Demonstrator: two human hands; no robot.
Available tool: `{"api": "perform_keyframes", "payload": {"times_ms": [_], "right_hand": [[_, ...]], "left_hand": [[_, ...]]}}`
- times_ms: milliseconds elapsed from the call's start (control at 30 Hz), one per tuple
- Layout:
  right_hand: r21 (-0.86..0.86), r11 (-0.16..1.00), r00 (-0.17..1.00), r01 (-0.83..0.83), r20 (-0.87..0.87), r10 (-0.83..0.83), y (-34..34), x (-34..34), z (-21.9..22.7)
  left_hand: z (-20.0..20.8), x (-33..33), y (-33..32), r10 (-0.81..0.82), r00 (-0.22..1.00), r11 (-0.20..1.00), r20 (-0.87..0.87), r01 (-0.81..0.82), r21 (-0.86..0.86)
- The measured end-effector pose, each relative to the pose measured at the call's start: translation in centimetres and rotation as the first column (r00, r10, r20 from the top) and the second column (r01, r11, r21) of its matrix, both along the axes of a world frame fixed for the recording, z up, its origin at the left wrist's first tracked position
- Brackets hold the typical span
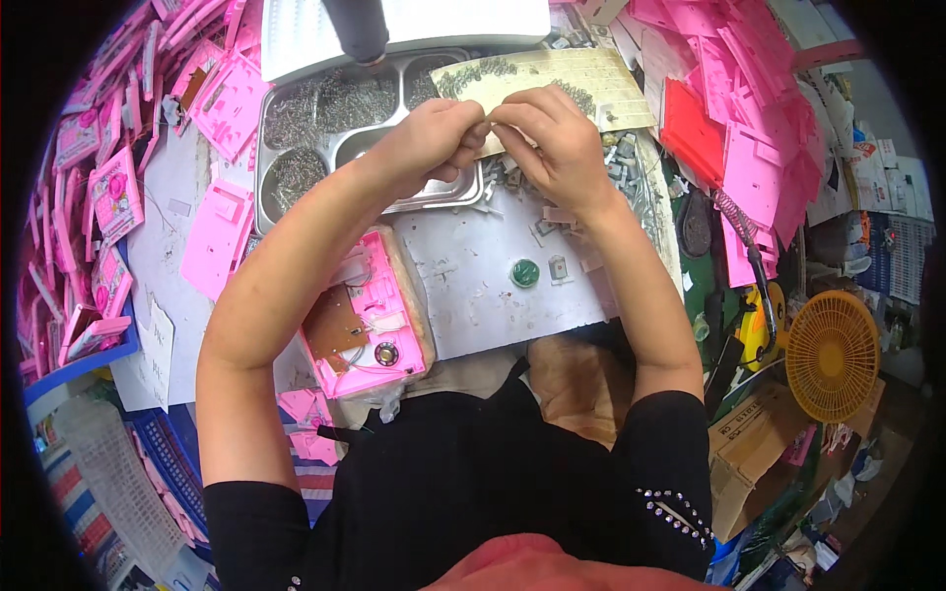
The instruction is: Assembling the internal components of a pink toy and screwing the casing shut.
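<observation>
My left hand [436,143] and my right hand [560,148] meet at the fingertips above a steel compartment tray [262,187]. Both are closed in a pinch, and whatever they hold between them is too small to make out. Tangled small metal springs [360,100] fill several of the tray's compartments. Just beyond my fingers lies a yellowish card [603,71] with rows of small metal parts on it. Below my left forearm, an open pink plastic housing [402,295] holds a brown circuit board [333,317], wires and a round speaker [385,353].
Pink plastic parts are piled at the left [118,192] and right [749,148], with a red piece [692,133] among them. A green round object [524,273] lies on the white tabletop [458,305]. An orange fan [833,355] stands at the right. A dark cylinder [357,30] hangs over the tray.
</observation>
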State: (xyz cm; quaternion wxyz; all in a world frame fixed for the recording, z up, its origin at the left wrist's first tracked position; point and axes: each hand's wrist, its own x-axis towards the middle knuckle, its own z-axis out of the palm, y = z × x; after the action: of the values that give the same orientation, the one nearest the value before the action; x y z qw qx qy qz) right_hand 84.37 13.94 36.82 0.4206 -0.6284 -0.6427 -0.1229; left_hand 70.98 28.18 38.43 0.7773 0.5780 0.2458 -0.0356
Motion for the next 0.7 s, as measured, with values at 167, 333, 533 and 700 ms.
{"api": "perform_keyframes", "payload": {"times_ms": [167,333,533,700], "right_hand": [[-0.276,0.914,0.951,0.299,0.164,-0.262,0.4,1.4,-0.4],[-0.449,0.769,0.864,0.454,0.432,-0.258,1.3,2.3,0.0],[-0.493,0.840,0.973,0.229,0.081,-0.217,-8.2,-0.1,3.4],[-0.731,0.645,0.892,0.222,-0.115,-0.438,-15.9,-6.2,-0.2]], "left_hand": [[-0.4,-0.7,0.6,-0.012,1.000,0.997,0.029,0.010,0.077],[0.4,-2.6,1.0,-0.103,0.992,0.984,0.076,0.090,0.156],[3.3,-10.5,1.4,-0.152,0.988,0.947,0.008,0.143,0.288],[1.3,-19.1,-0.7,-0.104,0.985,0.989,0.135,0.088,0.122]]}}
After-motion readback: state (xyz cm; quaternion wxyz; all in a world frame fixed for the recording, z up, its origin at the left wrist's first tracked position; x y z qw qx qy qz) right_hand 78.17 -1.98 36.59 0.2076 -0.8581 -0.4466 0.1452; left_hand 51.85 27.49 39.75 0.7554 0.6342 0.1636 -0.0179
